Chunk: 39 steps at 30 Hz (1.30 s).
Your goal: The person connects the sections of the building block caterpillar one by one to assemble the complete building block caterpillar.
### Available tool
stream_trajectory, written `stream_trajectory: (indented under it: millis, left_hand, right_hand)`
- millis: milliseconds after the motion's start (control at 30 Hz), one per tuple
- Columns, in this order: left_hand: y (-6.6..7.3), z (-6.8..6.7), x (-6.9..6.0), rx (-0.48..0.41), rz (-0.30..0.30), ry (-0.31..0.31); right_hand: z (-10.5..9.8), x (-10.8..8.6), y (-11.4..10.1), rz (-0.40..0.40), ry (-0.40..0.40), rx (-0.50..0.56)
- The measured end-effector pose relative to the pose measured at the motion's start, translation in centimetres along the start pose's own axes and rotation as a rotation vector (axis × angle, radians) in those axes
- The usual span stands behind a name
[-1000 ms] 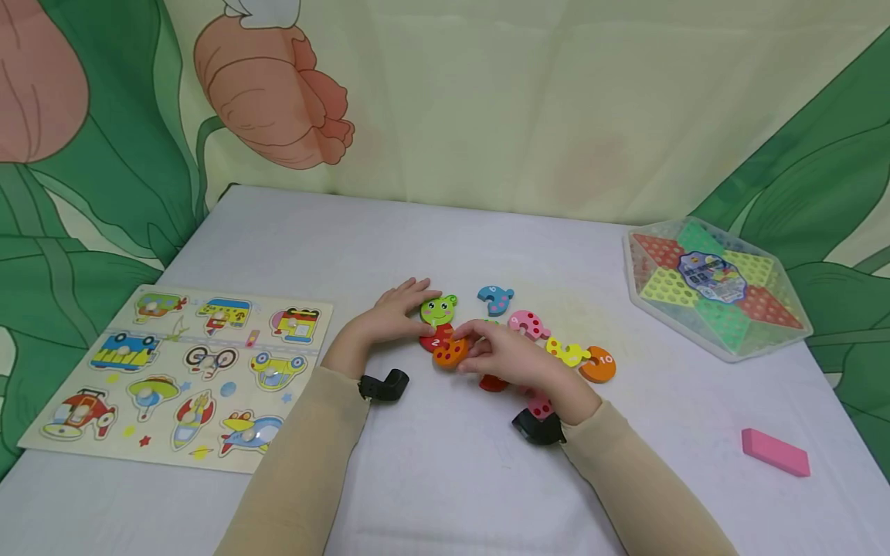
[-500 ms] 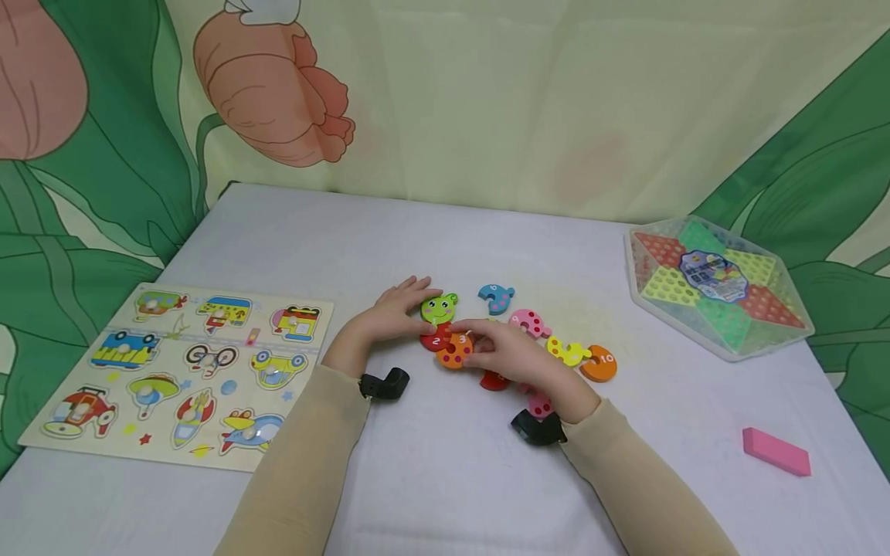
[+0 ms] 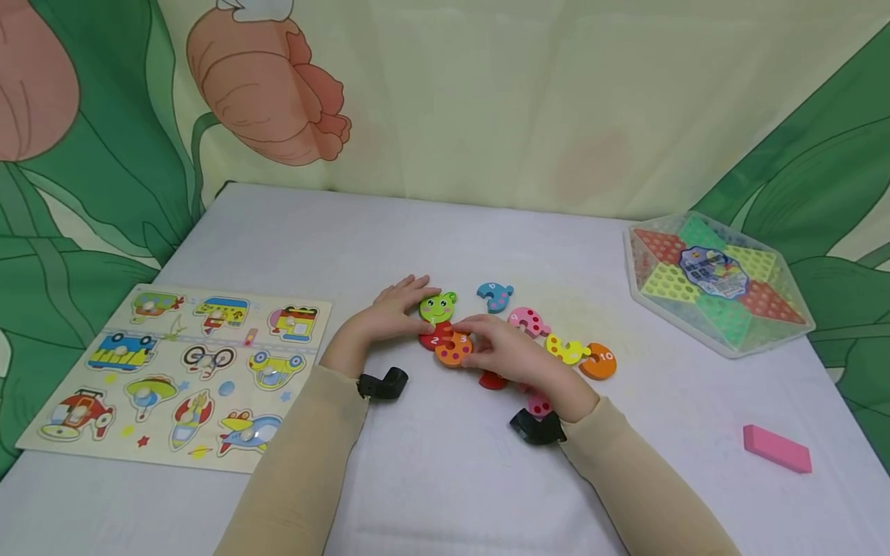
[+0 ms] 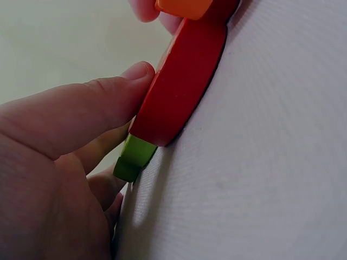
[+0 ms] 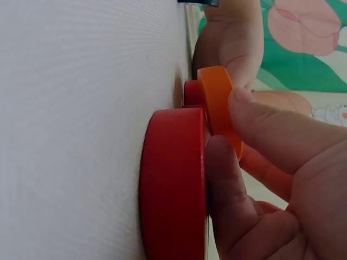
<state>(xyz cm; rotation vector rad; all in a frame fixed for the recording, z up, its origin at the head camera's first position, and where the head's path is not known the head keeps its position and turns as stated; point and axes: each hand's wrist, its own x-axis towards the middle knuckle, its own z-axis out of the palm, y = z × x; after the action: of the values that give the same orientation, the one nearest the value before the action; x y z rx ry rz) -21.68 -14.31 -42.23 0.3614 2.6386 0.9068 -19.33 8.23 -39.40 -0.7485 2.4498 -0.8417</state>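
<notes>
My left hand (image 3: 389,315) lies beside the green smiling head piece (image 3: 436,307), its thumb on the edge of the red number 2 piece (image 4: 181,81) and its other fingers along the green piece (image 4: 135,154). My right hand (image 3: 511,351) pinches the orange number 3 piece (image 3: 453,350) between thumb and fingers. In the right wrist view the orange piece (image 5: 217,100) is raised and overlaps a small red part (image 5: 194,93). Another red piece (image 5: 173,184) lies under my right hand, partly hidden in the head view.
Right of my hands lie a blue piece (image 3: 495,296), pink piece (image 3: 528,321), yellow piece (image 3: 566,350) and orange number 10 piece (image 3: 598,361). A picture puzzle board (image 3: 170,378) lies left, a clear-cased star board (image 3: 719,286) at back right, a pink block (image 3: 776,449) at right.
The orange number 3 piece has turned in my right hand and shifted slightly right, against the red number 2 piece; its number now shows. My left hand has stayed in place.
</notes>
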Motion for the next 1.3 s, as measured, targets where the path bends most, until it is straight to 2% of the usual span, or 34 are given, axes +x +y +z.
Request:
stream_trajectory:
  millis: [467,567,667,800,1033,1200,1300]
  left_hand:
    - [0.2,-0.2,0.0,0.004,0.011,0.002]
    - [0.2,-0.2,0.1,0.004,0.006,-0.002]
    - [0.2,-0.2,0.1,0.007,0.001,-0.003]
    - [0.2,0.0,0.1,0.022,0.001,0.002]
    - [0.3,0.0,-0.1,0.043,0.002,-0.007]
    - [0.5,-0.1,-0.2,0.051,-0.003,-0.018]
    - [0.4,0.0,-0.2,0.056,-0.002,-0.017]
  right_hand:
    - [0.0,0.0,0.0,0.006,0.024,-0.105]
    - [-0.5,-0.1,-0.1,-0.011,0.027,-0.075]
    - [-1.8,-0.7,-0.1,-0.042,0.071,-0.007]
    - [-4.4,-2.1,0.3,-0.064,0.169,0.065]
    - [-8.5,-5.6,1.5,-0.076,0.294,0.029]
    - [-9.9,-8.0,2.2,-0.09,0.334,0.046]
    - [-9.6,-8.7,2.8,-0.088,0.306,0.032]
